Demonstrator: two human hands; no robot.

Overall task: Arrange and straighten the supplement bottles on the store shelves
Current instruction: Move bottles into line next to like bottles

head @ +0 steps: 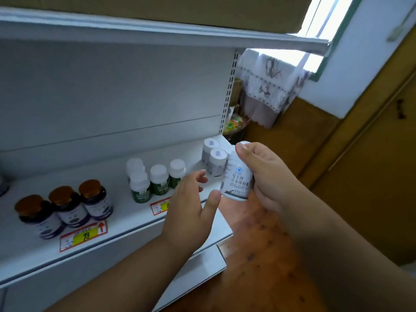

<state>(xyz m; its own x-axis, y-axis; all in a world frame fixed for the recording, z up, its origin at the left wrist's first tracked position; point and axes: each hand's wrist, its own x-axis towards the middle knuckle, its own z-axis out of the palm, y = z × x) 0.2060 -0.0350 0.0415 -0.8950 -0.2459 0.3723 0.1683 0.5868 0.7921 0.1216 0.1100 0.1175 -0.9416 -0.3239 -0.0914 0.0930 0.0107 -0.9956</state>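
Nearest the camera, the right hand grips a white bottle with a white label bearing dark characters, fingers wrapped around its right side and the thumb laid across the cap at the top. The bottle is held upright, slightly tilted, in the air just in front of the right end of the shelf. The left hand is loosely spread, fingers relaxed and slightly curved, holding nothing; its thumb tip touches or nearly touches the bottle's lower left edge, and I cannot tell which.

Behind the hands, on the white shelf, two more white-capped bottles of the same pale kind stand close together near the right end. To their left stands a group of green-labelled bottles with white caps, in a loose cluster. Further left, three dark bottles with brown caps stand in a diagonal row. Red-and-yellow price tags lie on the shelf's front edge. Past the shelf's right end, a patterned cloth hangs below a window.
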